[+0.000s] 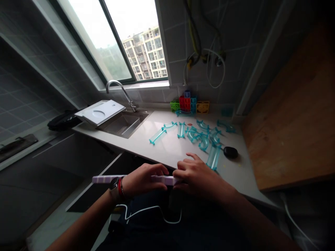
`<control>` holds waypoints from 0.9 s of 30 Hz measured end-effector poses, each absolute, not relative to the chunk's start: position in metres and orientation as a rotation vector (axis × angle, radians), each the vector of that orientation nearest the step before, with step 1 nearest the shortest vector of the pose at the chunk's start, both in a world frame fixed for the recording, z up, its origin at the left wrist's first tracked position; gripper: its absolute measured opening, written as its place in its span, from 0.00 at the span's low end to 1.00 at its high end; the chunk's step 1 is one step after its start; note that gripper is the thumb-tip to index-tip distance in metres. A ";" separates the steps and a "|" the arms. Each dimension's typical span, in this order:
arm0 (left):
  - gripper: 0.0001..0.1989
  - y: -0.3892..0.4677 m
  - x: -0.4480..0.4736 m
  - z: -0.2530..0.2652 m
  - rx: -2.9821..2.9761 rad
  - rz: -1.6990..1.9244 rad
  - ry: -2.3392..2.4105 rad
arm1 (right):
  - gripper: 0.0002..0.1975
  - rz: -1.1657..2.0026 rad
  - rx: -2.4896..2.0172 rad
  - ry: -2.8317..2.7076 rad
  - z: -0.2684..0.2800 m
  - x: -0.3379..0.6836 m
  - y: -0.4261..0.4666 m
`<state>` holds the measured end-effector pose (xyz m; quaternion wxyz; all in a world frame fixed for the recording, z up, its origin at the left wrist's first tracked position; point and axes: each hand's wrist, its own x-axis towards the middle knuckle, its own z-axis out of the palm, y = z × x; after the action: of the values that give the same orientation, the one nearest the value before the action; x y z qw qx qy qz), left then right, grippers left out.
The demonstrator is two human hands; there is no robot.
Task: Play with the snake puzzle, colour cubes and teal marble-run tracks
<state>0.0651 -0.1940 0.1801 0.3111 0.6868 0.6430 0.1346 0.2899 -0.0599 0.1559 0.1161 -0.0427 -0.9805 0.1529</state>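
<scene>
A long, thin, pale purple box point(104, 179) with lighter stripes lies level in front of my body, just off the counter's front edge. My left hand point(146, 177), with a watch and red bracelet on its wrist, grips it right of its middle, thumb below and fingers above. At the right end, my right hand point(190, 174) pinches the box between thumb and curled fingers, with one finger raised. Beyond my hands, several clear teal plastic track pieces point(181, 129), straight and curved, lie on the white counter point(141, 143).
Coloured plastic blocks point(185, 104) stand against the back wall. A black rounded case point(230, 152) sits at the right, near a wooden panel point(293, 115). To the left are a sink point(123, 125), a faucet point(119, 83) and a white board point(101, 111). A white cable point(149, 209) hangs below my hands.
</scene>
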 end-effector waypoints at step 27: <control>0.11 -0.249 0.041 0.137 2.042 0.664 1.717 | 0.16 0.738 -1.173 -2.370 0.171 0.258 -0.213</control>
<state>0.0412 -0.2487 0.1370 0.1947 0.7286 0.6125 0.2369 0.2583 -0.2134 0.1710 0.1966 -0.4188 -0.8464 0.2637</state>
